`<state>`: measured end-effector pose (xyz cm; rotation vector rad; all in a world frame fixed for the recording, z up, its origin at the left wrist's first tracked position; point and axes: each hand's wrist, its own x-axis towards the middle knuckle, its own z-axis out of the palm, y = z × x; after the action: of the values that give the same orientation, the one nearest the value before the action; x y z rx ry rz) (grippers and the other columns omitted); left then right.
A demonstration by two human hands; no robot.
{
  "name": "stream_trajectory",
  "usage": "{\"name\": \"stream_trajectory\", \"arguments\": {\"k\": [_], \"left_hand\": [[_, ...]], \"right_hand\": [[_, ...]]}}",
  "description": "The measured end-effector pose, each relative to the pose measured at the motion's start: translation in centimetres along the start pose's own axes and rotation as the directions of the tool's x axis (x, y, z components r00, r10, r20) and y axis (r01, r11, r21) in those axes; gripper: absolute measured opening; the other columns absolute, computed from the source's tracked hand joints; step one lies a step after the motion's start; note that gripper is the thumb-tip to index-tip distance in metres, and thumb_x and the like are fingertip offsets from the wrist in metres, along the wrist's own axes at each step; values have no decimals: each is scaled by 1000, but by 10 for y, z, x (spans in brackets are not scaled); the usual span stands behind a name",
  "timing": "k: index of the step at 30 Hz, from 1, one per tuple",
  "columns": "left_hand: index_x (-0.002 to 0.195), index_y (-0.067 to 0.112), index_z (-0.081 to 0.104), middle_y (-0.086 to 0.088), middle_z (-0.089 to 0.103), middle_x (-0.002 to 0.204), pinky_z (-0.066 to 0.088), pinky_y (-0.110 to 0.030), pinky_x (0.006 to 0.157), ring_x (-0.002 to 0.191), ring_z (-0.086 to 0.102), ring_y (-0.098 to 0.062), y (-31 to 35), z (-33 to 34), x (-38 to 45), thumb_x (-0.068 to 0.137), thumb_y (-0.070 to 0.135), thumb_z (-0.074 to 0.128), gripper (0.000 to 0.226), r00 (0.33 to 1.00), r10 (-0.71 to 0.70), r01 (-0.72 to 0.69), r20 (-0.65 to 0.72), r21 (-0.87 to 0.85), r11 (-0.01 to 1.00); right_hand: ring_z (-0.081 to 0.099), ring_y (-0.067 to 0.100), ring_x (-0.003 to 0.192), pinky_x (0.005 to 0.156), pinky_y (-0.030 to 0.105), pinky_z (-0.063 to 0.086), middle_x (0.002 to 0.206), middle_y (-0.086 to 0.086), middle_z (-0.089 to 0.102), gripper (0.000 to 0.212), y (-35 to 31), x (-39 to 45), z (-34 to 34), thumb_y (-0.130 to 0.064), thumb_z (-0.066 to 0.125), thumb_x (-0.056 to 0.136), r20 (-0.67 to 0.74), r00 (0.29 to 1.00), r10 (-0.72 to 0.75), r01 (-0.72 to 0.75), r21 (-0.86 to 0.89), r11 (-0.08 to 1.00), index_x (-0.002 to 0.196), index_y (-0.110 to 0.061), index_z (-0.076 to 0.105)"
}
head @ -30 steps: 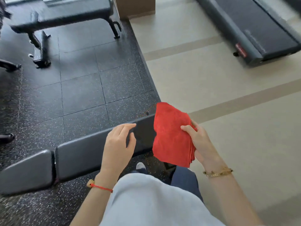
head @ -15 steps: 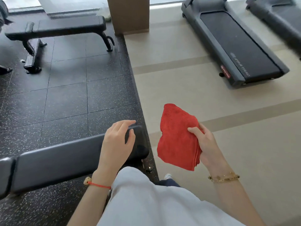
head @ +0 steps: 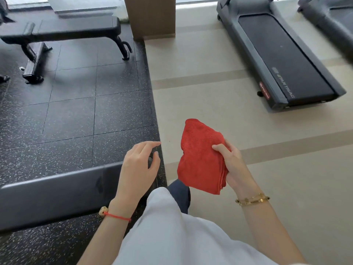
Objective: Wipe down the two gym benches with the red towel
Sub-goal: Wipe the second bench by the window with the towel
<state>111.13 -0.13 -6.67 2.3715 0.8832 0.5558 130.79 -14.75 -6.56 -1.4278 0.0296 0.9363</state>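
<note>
Right hand point(head: 232, 167): fingers clamped on folded towel point(head: 201, 157). Left hand point(head: 138, 169): fingers apart, relaxed, over bench point(head: 57, 194) end.

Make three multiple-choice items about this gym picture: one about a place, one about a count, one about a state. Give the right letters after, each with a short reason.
1. Where is the red towel?
A. spread on the near bench
B. in the right hand, over the beige floor
C. on the treadmill

2. How many black benches are in view?
A. one
B. two
C. four

3. What does the left hand do?
A. hangs open, holding nothing
B. grips the towel
C. holds a bottle

Answers:
1 B: the right hand pinches the folded towel beside the near bench.
2 B: the near bench, and the far bench on the dark mat.
3 A: the left hand is over the end of the near bench with relaxed fingers.
</note>
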Motion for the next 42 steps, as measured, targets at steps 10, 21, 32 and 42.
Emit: {"name": "stream_trajectory", "arguments": {"k": [10,21,32,42], "left_hand": [[118,16,66,4,67,114,48,-42,97,110,60,-17,-37,24,151,93,9,59,27,989,-90,93,-120,19,996],[119,17,65,4,67,114,50,-40,97,108,59,-15,-103,-5,353,93,11,58,27,963,-132,148,-235,52,988],[119,16,65,0,68,116,49,-39,98,108,60,-19,-200,-21,524,94,12,58,26,914,-272,305,-301,67,950],[118,15,66,1,67,114,48,-41,98,108,60,-19,-295,-94,726,93,11,59,27,843,-309,387,-440,100,917]], "right_hand": [[71,19,83,68,29,57,96,6,74,24,-73,156,55,-9,60,90,109,994,-6,12,-50,999,112,-15,67],[69,20,84,70,30,56,99,8,72,28,-184,328,194,-8,59,90,207,978,-12,29,-80,996,116,-13,65],[63,20,85,79,32,53,97,7,69,32,-239,507,335,-4,56,91,315,948,42,17,-184,983,121,-8,63],[67,21,86,81,38,56,102,9,70,28,-331,677,533,-9,59,89,531,845,66,79,-247,966,115,-14,67]]}}
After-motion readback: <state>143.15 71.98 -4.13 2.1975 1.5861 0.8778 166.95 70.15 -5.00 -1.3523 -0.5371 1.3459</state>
